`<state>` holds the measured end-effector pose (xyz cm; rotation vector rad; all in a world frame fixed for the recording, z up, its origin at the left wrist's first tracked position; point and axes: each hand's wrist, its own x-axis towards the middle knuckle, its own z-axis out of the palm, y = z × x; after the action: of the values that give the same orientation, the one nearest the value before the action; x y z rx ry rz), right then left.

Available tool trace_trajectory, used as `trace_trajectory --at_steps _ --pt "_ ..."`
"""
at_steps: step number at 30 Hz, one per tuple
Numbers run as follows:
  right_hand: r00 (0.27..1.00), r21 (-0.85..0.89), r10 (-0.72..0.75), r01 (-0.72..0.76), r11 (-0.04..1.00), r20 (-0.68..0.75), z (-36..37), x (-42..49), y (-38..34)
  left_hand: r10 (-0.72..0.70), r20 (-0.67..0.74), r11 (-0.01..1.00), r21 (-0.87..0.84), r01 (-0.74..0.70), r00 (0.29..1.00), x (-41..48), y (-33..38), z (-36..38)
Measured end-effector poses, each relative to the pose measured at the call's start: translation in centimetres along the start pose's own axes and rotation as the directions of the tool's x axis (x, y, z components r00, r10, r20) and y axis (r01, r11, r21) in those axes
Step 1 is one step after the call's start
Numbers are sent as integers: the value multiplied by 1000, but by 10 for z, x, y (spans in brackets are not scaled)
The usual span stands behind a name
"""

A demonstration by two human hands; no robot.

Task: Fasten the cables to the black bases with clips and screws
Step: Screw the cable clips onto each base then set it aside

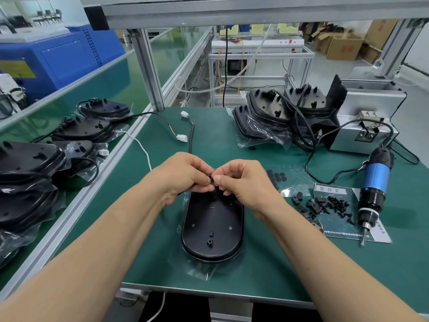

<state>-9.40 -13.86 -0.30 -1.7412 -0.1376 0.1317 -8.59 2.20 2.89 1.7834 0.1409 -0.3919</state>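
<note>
The green table (255, 263) carries the black base (212, 226), which lies flat on a clear bag. Well to the right of the base lies the blue screwdriver (373, 182). Over the base's far end the left hand (183, 176) and right hand (241, 182) meet, fingers curled. The left grips the black cable (190, 140), which runs away beyond the base. The right pinches a small black piece (211, 178) against the cable, too hidden to name. Clips and screws (325, 204) lie to the right of the base.

Two hands (183, 176) (242, 182), one screwdriver (374, 189)
</note>
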Motion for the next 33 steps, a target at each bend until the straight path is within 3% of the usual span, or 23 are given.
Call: trace_trajectory --at_steps 15,20,23,33 --pt "999 60 39 -40 997 22 -4 -2 0 -20 -1 998 -59 20 1000 0 -2 0" --pt "994 -274 -98 80 958 -52 0 1 5 -104 21 990 -92 106 994 -1 3 -1" --pt "985 -382 -168 139 914 -43 1 3 3 -99 -1 989 -110 99 995 -2 5 -2" --pt "973 -293 -224 228 928 50 -4 9 13 -111 60 985 -128 117 992 -2 2 -6"
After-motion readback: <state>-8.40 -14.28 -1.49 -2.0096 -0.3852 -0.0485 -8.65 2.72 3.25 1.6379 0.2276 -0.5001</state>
